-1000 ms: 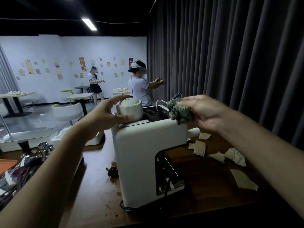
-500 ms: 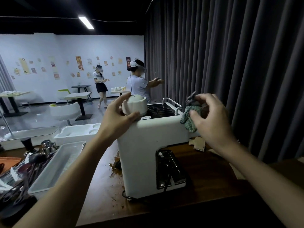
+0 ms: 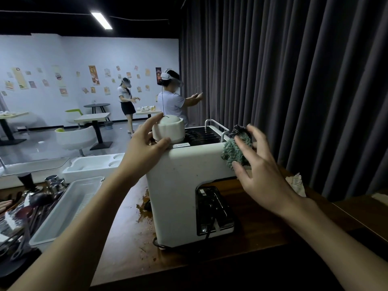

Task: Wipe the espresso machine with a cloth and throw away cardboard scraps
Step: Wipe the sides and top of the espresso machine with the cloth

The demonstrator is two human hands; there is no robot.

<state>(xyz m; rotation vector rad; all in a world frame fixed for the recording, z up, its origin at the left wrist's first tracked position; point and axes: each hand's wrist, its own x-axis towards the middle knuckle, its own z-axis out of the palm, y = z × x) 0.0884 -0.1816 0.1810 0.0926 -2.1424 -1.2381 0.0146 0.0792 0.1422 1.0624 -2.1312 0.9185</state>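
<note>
The white boxy espresso machine (image 3: 189, 185) stands on the dark wooden bench (image 3: 262, 223). The person has both hands on its top. The left hand (image 3: 144, 148) has its grip clenched around the white domed knob (image 3: 168, 131) on the top, thumb in front and fingers behind. The right hand (image 3: 258, 171) has a loose grip: its fingers are spread and only lightly bent, pressing the bunched green knitted cloth (image 3: 235, 152) against the machine's upper right corner, just below the chrome rail (image 3: 216, 124).

From where I stand, the cloth looks like the weak point. With the fingers splayed like that, a hard swipe could roll the bundle out from under the palm and drop it on the bench. The loose knit could also snag on the end of the rail.

The knob worries me too. If it is a lid or a dial rather than a fixed handle, bracing against it while scrubbing could turn it or lift it off.

The machine seems light. A sideways push could slide it through the brown coffee grounds (image 3: 144, 206) spilled at its base, smearing them or dragging on the black power cord (image 3: 159, 244) beneath it.

One torn pale cardboard scrap (image 3: 297, 183) lies on the bench just behind the right wrist, not yet thrown away. A sweeping forearm could knock it off the far edge. I cannot see whether other scraps lie behind the arm.
</note>
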